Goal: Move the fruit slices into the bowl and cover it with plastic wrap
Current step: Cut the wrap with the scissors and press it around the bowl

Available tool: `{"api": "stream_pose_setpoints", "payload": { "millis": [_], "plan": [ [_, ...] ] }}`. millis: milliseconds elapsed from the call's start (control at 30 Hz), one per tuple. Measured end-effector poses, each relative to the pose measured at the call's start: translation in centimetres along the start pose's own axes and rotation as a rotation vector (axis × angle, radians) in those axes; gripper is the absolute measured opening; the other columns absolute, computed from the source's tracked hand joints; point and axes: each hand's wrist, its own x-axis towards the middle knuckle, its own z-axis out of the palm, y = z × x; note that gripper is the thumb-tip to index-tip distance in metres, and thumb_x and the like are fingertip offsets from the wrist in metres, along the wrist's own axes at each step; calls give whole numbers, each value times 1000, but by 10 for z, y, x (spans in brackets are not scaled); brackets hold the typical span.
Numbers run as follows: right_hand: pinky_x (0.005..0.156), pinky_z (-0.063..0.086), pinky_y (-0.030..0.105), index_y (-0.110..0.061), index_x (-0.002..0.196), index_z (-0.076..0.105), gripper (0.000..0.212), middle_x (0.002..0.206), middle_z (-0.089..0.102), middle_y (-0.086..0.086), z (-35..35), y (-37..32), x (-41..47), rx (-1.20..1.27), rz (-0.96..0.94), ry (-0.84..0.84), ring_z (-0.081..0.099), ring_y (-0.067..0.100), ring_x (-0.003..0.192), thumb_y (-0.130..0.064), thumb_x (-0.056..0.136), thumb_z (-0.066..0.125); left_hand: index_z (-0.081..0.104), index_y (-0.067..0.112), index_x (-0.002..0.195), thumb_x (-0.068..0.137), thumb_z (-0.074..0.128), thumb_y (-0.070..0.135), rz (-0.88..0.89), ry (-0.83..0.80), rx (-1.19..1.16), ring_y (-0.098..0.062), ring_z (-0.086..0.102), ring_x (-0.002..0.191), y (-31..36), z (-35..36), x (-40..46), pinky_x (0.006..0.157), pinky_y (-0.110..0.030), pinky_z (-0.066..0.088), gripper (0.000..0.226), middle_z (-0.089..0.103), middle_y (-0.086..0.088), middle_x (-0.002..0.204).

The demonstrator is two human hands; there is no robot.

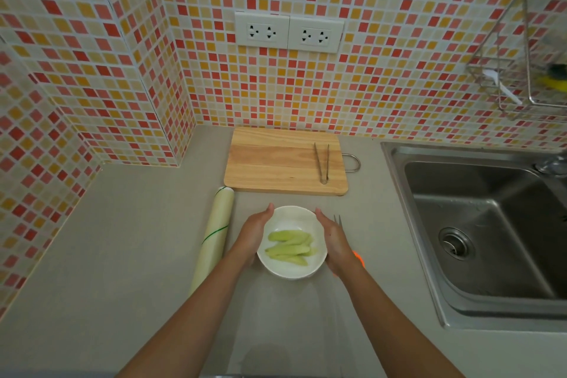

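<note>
grey counter (pixel 122 255) — fruit slices (pixel 290 245) in bowl (pixel 293 273), my left hand (pixel 253 232) and right hand (pixel 333 236) open, cupping its sides — next, plastic wrap roll (pixel 214 233).

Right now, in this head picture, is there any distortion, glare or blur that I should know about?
Head view: the wide lens bends the tile lines and the sink edge near the borders; soft even light, with only faint shadows under the hands; a mild sheen lies in the sink; the rack at top right is blurred; the bowl and slices at the centre are sharp.
</note>
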Motion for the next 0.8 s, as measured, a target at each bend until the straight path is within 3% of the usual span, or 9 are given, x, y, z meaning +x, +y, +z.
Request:
{"api": "stream_pose_setpoints", "payload": {
  "millis": [67, 167, 300, 433, 633, 800],
  "plan": [
    [84, 53, 39, -3, 103, 70, 47, 99, 73, 17, 4, -1, -2, 13, 24, 48, 70, 28, 91, -41, 98, 43, 71, 13, 94, 90, 46, 60, -66, -19, -39, -32, 69, 94, 3, -1, -1, 96, -47, 51, 54, 74, -15, 97],
    [70, 54, 34, -8, 84, 71, 38, 79, 73, 9, 6, -3, -3, 58, 2, 133, 70, 21, 71, -35, 97, 48, 71, 9, 110, 87, 40, 69, -89, -84, -187, -35, 66, 106, 4, -6, 0, 101, -50, 47, 71, 71, -18, 110],
    [78, 51, 39, -8, 85, 70, 31, 83, 70, 10, 6, -4, -1, 187, -38, 201, 67, 26, 79, -31, 96, 51, 66, 10, 119, 87, 37, 69, -6, -4, -374, -33, 63, 113, -3, -4, 0, 108, -53, 40, 73, 69, -15, 118],
    [73, 52, 37, -10, 80, 68, 34, 69, 72, 5, 12, -7, -1, 219, -44, 198, 66, 24, 73, -32, 97, 48, 65, 7, 119, 80, 44, 74, -87, 55, -514, -38, 65, 108, -17, 15, -8, 101, -53, 46, 80, 69, -23, 114],
    [75, 52, 36, -10, 87, 69, 36, 74, 74, 5, 14, -3, -2, 212, -48, 140, 68, 23, 79, -33, 98, 44, 63, 6, 123, 84, 43, 70, -117, -53, -471, -38, 63, 111, -11, 4, 0, 104, -51, 44, 77, 67, -23, 119],
    [78, 52, 36, -11, 98, 67, 35, 93, 70, 9, 11, -8, -5, 143, -43, 78, 66, 23, 87, -35, 99, 42, 65, 8, 119, 88, 45, 64, -53, -77, -373, -35, 67, 107, -13, 1, -2, 100, -48, 49, 68, 70, -21, 114]
  ]
}}
